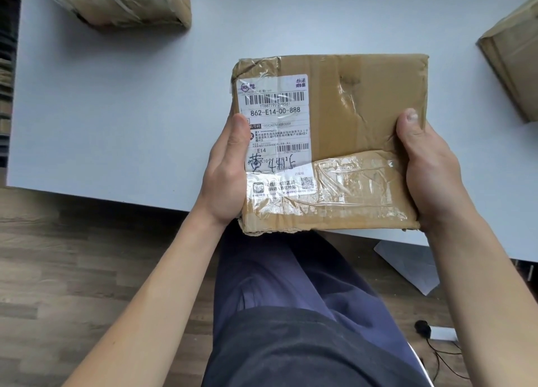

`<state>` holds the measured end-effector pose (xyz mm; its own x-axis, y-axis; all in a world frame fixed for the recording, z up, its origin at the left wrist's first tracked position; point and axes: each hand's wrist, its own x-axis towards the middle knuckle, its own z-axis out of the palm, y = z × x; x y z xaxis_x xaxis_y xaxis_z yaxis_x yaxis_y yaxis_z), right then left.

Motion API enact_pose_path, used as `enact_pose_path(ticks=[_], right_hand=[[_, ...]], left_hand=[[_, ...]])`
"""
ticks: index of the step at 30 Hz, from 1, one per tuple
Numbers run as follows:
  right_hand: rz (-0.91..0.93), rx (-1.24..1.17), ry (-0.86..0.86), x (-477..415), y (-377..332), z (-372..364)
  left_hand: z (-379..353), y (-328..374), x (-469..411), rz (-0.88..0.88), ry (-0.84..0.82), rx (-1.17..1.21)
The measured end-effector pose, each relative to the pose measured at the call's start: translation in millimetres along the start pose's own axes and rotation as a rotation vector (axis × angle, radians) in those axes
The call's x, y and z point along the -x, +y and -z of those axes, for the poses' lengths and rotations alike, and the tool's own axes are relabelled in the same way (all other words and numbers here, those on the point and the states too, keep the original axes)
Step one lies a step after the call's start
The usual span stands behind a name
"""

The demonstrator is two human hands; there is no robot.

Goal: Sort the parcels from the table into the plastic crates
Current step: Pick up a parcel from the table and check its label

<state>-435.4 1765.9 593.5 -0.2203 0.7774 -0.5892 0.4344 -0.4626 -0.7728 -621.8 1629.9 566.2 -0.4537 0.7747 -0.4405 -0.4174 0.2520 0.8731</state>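
Left hand (227, 168) and right hand (431, 165) grip opposite sides of the taped parcel (349, 109).

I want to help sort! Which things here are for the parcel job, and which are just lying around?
For the job: labelled parcel, gripped by left hand and right hand; taped parcel top left; right-edge parcel; table.
Lying about: white sheet and small black device on the floor.

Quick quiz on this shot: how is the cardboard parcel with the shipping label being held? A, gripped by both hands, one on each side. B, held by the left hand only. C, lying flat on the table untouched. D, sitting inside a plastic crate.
A: the left hand and the right hand grip opposite sides of the cardboard parcel, thumbs on top, above the near edge of the table.
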Motion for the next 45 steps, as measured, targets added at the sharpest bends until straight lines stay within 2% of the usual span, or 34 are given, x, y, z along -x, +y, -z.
enact_pose_path(ticks=[33, 45], right_hand=[[-0.004, -0.028, -0.028, -5, 4, 3], [-0.007, -0.062, -0.045, -6, 9, 3]], left_hand=[[-1, -2, 0, -0.036, 0.013, -0.007], [-3, 8, 5, 0.006, 0.033, -0.041]])
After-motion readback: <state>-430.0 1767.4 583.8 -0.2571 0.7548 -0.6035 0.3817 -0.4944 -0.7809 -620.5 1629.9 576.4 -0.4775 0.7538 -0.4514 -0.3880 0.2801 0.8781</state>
